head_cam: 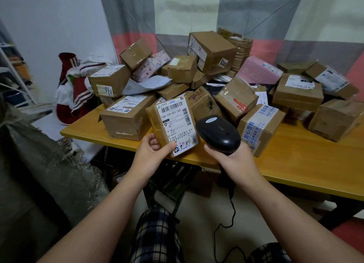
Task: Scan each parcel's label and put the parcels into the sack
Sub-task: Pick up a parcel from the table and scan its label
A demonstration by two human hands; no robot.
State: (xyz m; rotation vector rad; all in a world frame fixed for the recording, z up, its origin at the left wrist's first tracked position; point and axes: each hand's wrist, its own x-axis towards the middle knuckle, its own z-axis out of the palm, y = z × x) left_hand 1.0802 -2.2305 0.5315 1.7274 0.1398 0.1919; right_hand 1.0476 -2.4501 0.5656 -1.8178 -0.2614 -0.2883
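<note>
So its white label [175, 123] faces up, left hand [152, 148] pinches small brown taped parcel [155, 121]. Fingers of right hand [230, 158] curl round black handheld scanner [218, 133].

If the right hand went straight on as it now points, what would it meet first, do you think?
Probably the scuffed brown parcel on the table, just beyond the scanner that the right hand grips; depth is unclear.

The white label [175, 123] on the front parcel [153, 121] reads "15H-159-A03-280". Behind and left of that parcel, a sticker [107, 91] on a box says "772". Far behind it, a tag [223, 62] on the large box reads "8205". Right of it, blue tape [251, 132] on a box reads "放心签收" and "正品保障".
</note>
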